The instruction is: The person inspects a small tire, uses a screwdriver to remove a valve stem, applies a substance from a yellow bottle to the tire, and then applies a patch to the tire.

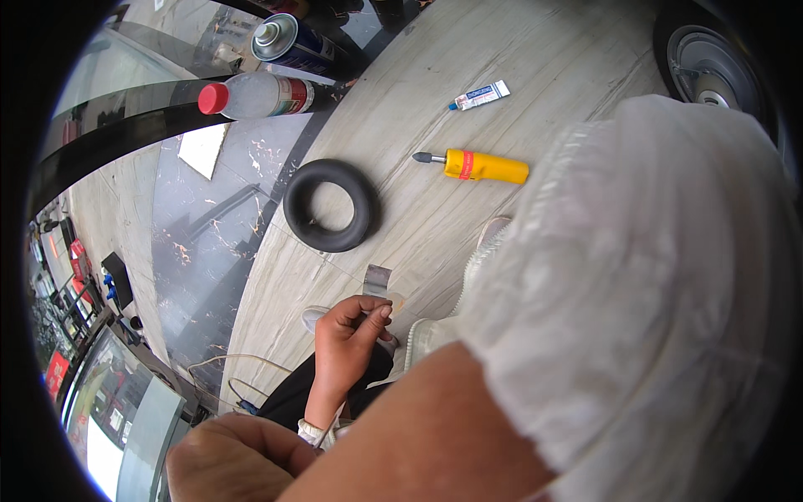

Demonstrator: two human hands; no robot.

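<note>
My left hand (pixel 345 339) is closed in a pinch, thumb against the curled forefinger. A short, grey, flat strip (pixel 377 279) with a slight bend sticks up from its fingers; I cannot tell the material. Close to the camera, my right forearm crosses the lower part of the view from a white sleeve (pixel 636 293). My right hand (pixel 230 460) is at the lower left with its fingers curled, and whatever they may hold is hidden. Beyond the left hand, a black rubber inner tube (pixel 361 205) lies flat on the floor.
A yellow rotary grinder (pixel 493 167) with a dark pointed tip and a small glue tube (pixel 481 95) lie on the tiles. Left of them are a red-capped plastic bottle (pixel 259 95) and a spray can (pixel 297 46). A wheel (pixel 711 71) stands far right; a cable (pixel 242 358) runs lower left.
</note>
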